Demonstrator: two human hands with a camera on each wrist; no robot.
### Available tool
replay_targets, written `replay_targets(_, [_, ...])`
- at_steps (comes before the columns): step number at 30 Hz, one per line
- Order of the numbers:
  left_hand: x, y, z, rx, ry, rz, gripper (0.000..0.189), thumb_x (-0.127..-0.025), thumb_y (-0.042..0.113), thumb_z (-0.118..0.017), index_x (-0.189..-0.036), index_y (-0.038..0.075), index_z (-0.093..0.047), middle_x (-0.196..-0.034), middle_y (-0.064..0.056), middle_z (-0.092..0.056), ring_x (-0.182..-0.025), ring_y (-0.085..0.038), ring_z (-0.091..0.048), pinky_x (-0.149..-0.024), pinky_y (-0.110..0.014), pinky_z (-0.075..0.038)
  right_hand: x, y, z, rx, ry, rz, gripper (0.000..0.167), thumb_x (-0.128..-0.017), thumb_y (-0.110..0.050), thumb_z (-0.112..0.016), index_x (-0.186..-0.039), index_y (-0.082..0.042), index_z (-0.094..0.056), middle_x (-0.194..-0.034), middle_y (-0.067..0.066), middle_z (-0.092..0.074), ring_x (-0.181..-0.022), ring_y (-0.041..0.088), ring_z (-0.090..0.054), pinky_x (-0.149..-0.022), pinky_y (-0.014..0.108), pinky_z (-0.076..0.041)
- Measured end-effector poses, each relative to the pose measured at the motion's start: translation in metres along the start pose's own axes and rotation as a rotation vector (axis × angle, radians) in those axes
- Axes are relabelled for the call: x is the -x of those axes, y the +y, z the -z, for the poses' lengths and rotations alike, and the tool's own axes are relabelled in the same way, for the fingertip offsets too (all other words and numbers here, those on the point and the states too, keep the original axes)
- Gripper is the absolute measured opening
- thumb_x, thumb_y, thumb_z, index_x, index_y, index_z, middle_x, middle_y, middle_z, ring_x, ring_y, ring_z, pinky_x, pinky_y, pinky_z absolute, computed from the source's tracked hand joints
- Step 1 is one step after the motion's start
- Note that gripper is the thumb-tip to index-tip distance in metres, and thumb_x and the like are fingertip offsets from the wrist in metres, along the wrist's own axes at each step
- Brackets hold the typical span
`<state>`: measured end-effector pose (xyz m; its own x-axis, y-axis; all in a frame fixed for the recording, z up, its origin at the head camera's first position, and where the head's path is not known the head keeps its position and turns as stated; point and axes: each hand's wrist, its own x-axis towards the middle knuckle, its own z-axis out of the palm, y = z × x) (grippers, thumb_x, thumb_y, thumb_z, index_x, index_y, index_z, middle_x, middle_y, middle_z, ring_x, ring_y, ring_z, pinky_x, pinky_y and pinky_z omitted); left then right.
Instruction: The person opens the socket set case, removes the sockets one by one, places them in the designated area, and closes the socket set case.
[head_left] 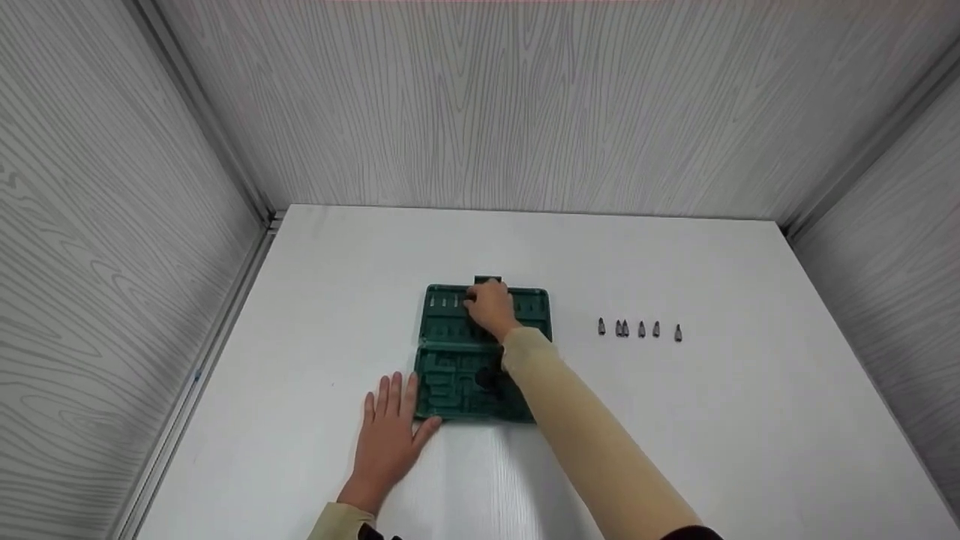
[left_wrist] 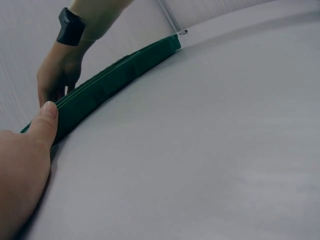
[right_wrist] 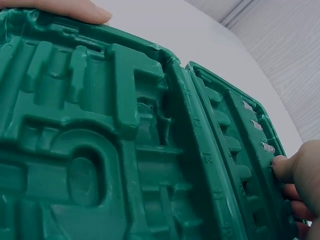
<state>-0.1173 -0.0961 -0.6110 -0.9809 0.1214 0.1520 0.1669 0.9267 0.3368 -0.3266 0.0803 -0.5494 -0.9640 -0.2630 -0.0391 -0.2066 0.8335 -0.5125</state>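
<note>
A green molded case (head_left: 450,390) lies unfolded on the white table. My left hand (head_left: 388,442) rests flat beside its near left corner, fingers straight, the thumb (left_wrist: 46,120) touching the case's outer edge in the left wrist view. Over the far half of the case, my right hand (head_left: 493,306) has its fingers bent down at the row of slots. It seems to pinch a small dark screwdriver bit, mostly hidden by the fingers. Just left of the right thumb (right_wrist: 284,167), silver bits (right_wrist: 268,147) sit in slots.
Several dark screwdriver bits (head_left: 641,329) stand or lie in a loose row on the table (head_left: 735,420), right of the case. Wood-grain panels (head_left: 480,105) enclose the table at the back and both sides. A latch tab (head_left: 487,278) sticks out from the case's far edge.
</note>
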Motion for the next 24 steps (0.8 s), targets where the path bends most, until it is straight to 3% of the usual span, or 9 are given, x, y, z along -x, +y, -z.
replay_targets(6, [-0.001,0.004,0.000,-0.014,0.008,-0.012,0.079,-0.092,0.064,-0.030,-0.149,0.011,-0.019,-0.151,-0.017,-0.020,-0.139,-0.032,-0.012,-0.110,-0.050,-0.009,-0.002,0.003,0.000,0.033,0.007,-0.042,0.029,-0.093,-0.022,-0.058,-0.116,-0.005,-0.064,-0.116,0.014,-0.056,-0.111,0.030,-0.046,-0.094,0.047,-0.037])
replay_targets(11, [-0.001,0.005,-0.001,-0.002,0.011,-0.014,0.079,-0.092,0.063,-0.033,-0.150,0.011,-0.018,-0.151,-0.017,-0.020,-0.140,-0.032,-0.012,-0.109,-0.051,-0.009,-0.002,0.006,-0.001,-0.022,-0.007,-0.085,0.028,-0.093,-0.021,-0.058,-0.115,-0.004,-0.060,-0.117,0.015,-0.051,-0.112,0.031,-0.043,-0.096,0.046,-0.034])
replay_targets(18, [-0.002,0.005,-0.005,0.006,0.009,-0.016,0.080,-0.091,0.064,-0.032,-0.150,0.012,-0.016,-0.152,-0.016,-0.017,-0.140,-0.031,-0.008,-0.110,-0.050,-0.006,0.002,0.010,-0.001,-0.127,0.044,-0.043,0.021,-0.093,-0.016,-0.058,-0.111,-0.005,-0.056,-0.115,0.015,-0.048,-0.107,0.031,-0.041,-0.092,0.046,-0.033])
replay_targets(24, [-0.005,0.006,-0.004,0.011,0.020,-0.027,0.079,-0.092,0.063,-0.032,-0.150,0.013,-0.015,-0.152,-0.017,-0.018,-0.140,-0.031,-0.009,-0.110,-0.050,-0.006,0.001,0.017,0.001,-0.103,0.028,-0.039,0.027,-0.093,-0.022,-0.058,-0.115,-0.006,-0.061,-0.118,0.012,-0.050,-0.114,0.029,-0.040,-0.097,0.045,-0.031])
